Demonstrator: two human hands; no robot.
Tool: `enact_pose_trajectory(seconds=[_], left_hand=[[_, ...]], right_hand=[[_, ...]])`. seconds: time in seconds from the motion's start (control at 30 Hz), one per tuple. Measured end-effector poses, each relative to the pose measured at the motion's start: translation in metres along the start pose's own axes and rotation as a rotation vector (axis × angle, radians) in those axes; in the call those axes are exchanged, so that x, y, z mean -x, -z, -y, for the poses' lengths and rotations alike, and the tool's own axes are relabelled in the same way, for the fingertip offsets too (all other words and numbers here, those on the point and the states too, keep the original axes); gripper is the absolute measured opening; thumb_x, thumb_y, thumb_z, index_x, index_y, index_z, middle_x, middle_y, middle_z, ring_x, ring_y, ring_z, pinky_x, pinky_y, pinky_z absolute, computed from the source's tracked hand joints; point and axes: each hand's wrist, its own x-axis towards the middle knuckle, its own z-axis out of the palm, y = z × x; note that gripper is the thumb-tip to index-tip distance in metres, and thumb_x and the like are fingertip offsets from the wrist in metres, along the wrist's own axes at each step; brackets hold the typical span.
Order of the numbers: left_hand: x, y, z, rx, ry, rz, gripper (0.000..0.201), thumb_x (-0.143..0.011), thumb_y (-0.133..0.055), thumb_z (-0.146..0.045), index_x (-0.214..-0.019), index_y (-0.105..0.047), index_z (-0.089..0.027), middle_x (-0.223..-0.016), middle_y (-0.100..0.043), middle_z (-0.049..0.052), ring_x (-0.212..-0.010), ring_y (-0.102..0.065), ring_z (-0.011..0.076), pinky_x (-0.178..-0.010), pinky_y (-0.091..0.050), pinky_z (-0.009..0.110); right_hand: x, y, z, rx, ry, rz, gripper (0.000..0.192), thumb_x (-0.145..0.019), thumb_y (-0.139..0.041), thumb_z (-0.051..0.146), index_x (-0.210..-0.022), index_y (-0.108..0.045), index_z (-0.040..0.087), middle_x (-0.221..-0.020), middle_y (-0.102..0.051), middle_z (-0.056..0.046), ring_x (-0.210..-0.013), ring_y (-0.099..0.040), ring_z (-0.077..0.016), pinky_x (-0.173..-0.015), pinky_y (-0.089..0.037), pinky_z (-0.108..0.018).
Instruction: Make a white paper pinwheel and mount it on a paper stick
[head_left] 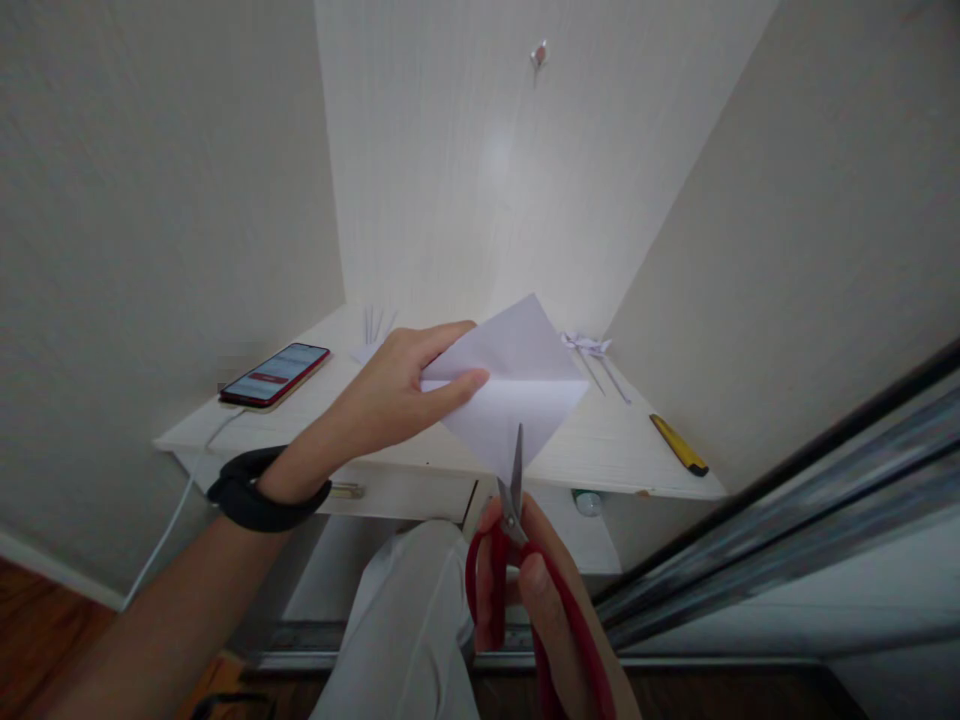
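Now, left hand pinching folded paper, right hand gripping red scissors, blades at its edge.

A pale wood-grain desk fills a corner between beige walls; dark wooden floor lies below, left.

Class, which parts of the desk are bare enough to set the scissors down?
Free: the desk between paper and yellow knife, and between phone and left hand. Crowded: the back, with paper strips and a paper bow.
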Motion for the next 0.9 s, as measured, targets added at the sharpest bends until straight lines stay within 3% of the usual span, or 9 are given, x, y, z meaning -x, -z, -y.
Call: enact_pose_trajectory(seconds=[0.23, 0.9], left_hand=[[0.0013, 0.0006, -0.0018, -0.051, -0.007, 0.015, 0.024, -0.083, -0.043, -0.033, -0.080, -0.058, -0.015, -0.070, -0.059, 0.000, -0.062, -0.051, 0.0112, -0.055, -0.037, 0.019], [0.0012, 0.0022, -0.0051, 0.033, 0.029, 0.035, 0.023, -0.081, -0.046, -0.034, -0.086, -0.061, -0.016, -0.073, -0.060, 0.001, -0.065, -0.052, 0.0126, -0.058, -0.040, 0.020]], right_hand=[[-0.0013, 0.0003, -0.0028, -0.012, -0.037, 0.005, 0.060, -0.068, -0.044, 0.076, -0.093, -0.044, 0.021, -0.063, -0.050, 0.002, -0.046, -0.049, -0.0069, -0.041, -0.043, -0.014], [0.0014, -0.0079, 0.0016, -0.055, -0.053, -0.080, 0.055, -0.070, -0.043, 0.074, -0.085, -0.043, 0.022, -0.053, -0.044, 0.004, -0.038, -0.039, -0.0063, -0.034, -0.035, -0.016]])
